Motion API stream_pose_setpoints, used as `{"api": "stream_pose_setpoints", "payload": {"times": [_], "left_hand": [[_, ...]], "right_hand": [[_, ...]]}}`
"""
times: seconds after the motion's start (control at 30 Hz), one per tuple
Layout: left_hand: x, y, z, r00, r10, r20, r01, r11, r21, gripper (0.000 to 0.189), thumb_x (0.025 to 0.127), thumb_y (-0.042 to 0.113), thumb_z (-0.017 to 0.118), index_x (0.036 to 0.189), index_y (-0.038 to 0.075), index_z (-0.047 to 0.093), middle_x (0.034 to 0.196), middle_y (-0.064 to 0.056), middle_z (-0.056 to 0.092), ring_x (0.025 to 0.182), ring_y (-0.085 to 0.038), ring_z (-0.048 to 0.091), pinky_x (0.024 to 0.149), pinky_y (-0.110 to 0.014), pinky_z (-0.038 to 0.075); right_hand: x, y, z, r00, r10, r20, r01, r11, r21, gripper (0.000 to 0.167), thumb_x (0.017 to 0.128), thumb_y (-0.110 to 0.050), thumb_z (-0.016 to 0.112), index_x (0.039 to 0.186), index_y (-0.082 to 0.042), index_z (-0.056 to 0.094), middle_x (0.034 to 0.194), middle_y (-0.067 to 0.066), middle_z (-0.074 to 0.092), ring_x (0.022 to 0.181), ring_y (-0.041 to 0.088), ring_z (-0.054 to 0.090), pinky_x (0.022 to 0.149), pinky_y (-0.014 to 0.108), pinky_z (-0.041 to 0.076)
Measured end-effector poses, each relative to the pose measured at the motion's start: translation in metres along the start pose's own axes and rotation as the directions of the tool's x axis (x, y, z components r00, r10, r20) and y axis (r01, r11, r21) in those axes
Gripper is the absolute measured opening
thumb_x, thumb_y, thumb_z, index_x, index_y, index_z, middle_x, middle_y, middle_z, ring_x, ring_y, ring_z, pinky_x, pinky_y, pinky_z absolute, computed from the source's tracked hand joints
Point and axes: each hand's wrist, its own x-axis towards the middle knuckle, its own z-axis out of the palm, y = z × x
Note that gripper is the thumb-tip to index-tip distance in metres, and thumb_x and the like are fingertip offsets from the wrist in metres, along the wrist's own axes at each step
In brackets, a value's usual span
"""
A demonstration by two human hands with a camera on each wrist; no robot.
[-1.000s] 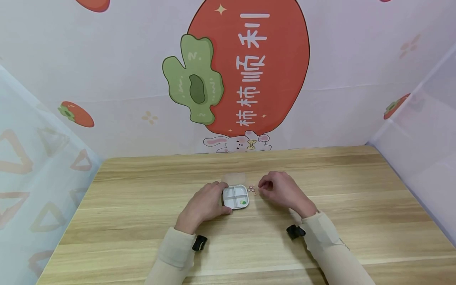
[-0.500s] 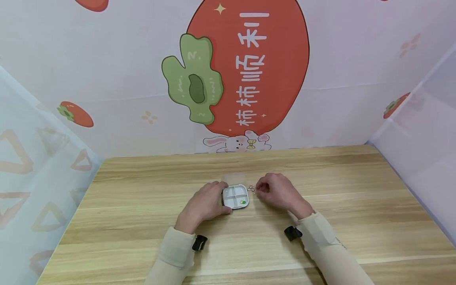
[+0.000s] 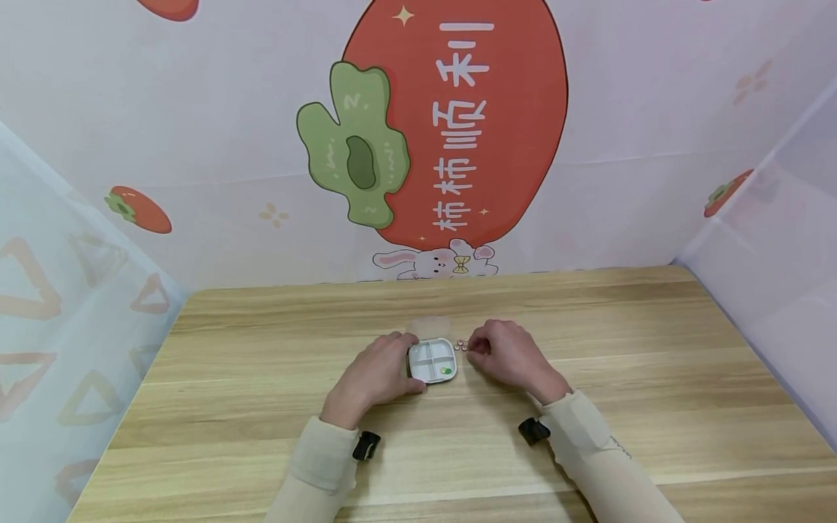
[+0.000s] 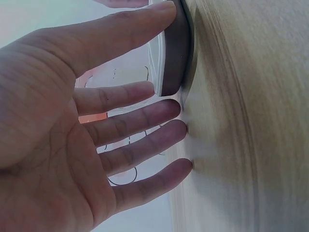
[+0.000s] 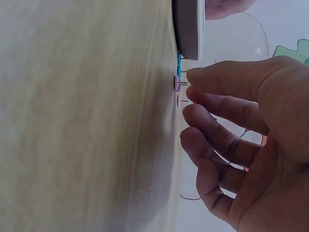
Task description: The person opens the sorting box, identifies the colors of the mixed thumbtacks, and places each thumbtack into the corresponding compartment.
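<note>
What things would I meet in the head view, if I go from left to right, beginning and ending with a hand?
Bare left hand → white rounded-square box with four compartments → small flat-headed studs with thin metal pins → bare right hand.

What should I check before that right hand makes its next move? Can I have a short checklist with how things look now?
1. Box steadied: ok, the left hand has its thumb and a finger at opposite edges.
2. Lid out of the way: ok, the clear lid is open on the far side.
3. Room inside: ok, the green bits occupy only the near right compartment.
4. Right hand in place: ok, thumb and fingertip are at the small pins beside the box.
5. Pin firmly pinched: cannot tell, the fingertips hide it.
6. Fingers safe from pricks: probably not ok, thin shafts stand up beside the fingertips.
</note>
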Motion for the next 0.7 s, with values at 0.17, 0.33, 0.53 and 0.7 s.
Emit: {"api": "stream_pose_setpoints", "payload": {"times": [0.17, 0.33, 0.53, 0.7], "left_hand": [[-0.0002, -0.0002, 0.0000, 1.000, 0.001, -0.003, -0.001, 1.000, -0.004, 0.066, 0.077, 0.029, 0.091, 0.131, 0.004, 0.062, 0.127, -0.011, 0.062, 0.108, -0.025, 0.058, 0.098, -0.044, 0.048], [-0.0003, -0.0002, 0.0005, 1.000, 0.004, -0.004, -0.004, 1.000, -0.006, 0.068, 0.077, 0.030, 0.091, 0.132, 0.003, 0.061, 0.128, -0.011, 0.062, 0.110, -0.026, 0.058, 0.099, -0.045, 0.047], [-0.0010, -0.0006, 0.0008, 1.000, 0.007, -0.016, -0.007, 1.000, -0.005, 0.071, 0.076, 0.033, 0.091, 0.132, 0.002, 0.060, 0.127, -0.011, 0.062, 0.108, -0.025, 0.058, 0.096, -0.044, 0.048], [-0.0011, -0.0005, 0.0009, 1.000, 0.005, -0.024, -0.005, 1.000, -0.011, 0.072, 0.076, 0.033, 0.092, 0.133, 0.002, 0.060, 0.125, -0.011, 0.062, 0.103, -0.023, 0.057, 0.094, -0.043, 0.049]], "right_hand": [[-0.0001, -0.0003, 0.0006, 1.000, -0.002, -0.002, 0.002, 1.000, -0.011, 0.003, 0.086, -0.013, 0.080, 0.086, -0.011, 0.077, 0.075, -0.008, 0.061, 0.068, 0.008, 0.053, 0.066, 0.031, 0.047], [-0.0004, -0.0008, 0.0006, 1.000, -0.001, 0.000, 0.001, 1.000, -0.020, 0.004, 0.087, -0.013, 0.079, 0.084, -0.012, 0.076, 0.075, -0.008, 0.061, 0.068, 0.008, 0.053, 0.066, 0.031, 0.046], [-0.0004, -0.0006, 0.0009, 1.000, -0.004, 0.003, 0.004, 1.000, -0.017, 0.004, 0.087, -0.013, 0.077, 0.083, -0.013, 0.076, 0.074, -0.009, 0.060, 0.068, 0.008, 0.053, 0.065, 0.031, 0.046], [-0.0001, -0.0004, 0.0016, 1.000, -0.010, 0.003, 0.010, 1.000, -0.019, 0.004, 0.087, -0.014, 0.078, 0.084, -0.013, 0.077, 0.074, -0.009, 0.060, 0.067, 0.008, 0.052, 0.064, 0.031, 0.045]]}}
